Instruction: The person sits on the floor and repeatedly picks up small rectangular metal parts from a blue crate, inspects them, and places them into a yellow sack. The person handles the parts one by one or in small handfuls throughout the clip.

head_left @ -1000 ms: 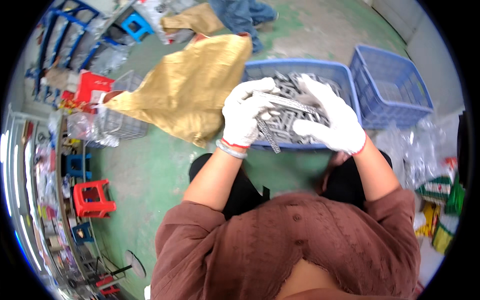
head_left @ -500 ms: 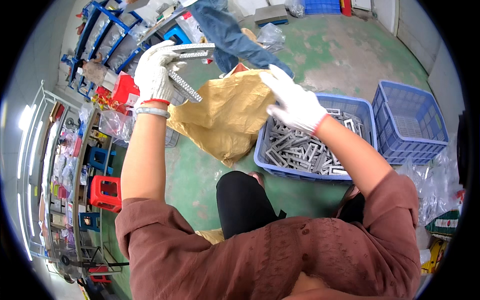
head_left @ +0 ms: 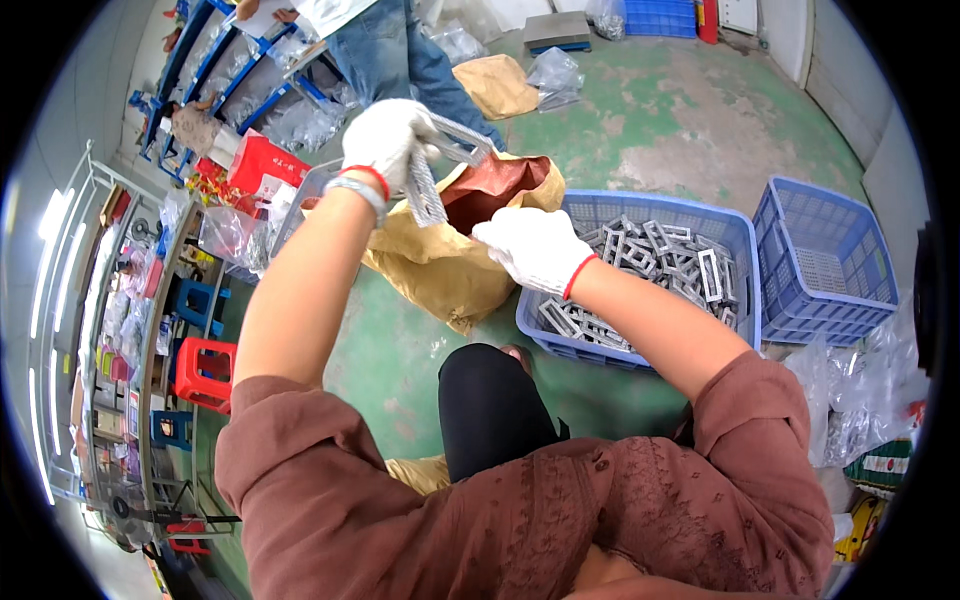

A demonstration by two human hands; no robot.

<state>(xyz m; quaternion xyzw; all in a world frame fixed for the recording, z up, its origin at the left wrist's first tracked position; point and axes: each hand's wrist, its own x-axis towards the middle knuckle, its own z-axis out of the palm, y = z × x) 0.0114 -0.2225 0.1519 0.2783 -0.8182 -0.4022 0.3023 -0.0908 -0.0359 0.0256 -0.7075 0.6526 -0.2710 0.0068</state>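
Note:
My left hand (head_left: 390, 145), in a white knitted glove, is closed round silver slotted metal frames (head_left: 426, 192). It holds them above the left side of the open mouth of a tan woven sack (head_left: 440, 270), whose reddish lining shows. Gloved as well, my right hand (head_left: 537, 250) pinches the near right rim of the sack; its fingertips are partly hidden. Just right of the sack, a blue plastic crate (head_left: 640, 200) holds many loose frames (head_left: 657, 237) of the same kind, lying in a jumble. My right forearm crosses over that crate.
At the far right stand stacked blue crates (head_left: 825, 245), with clear plastic bags (head_left: 870, 385) nearer me. A person in jeans (head_left: 385, 60) stands beyond the sack. Shelving (head_left: 140, 370) and a red stool (head_left: 205, 375) are on the left. A flattened tan sack (head_left: 495, 85) lies farther back.
My left hand has moved right with the frames, over the sack mouth. My right hand has come down and left and taken hold of the sack rim, and the mouth now gapes open.

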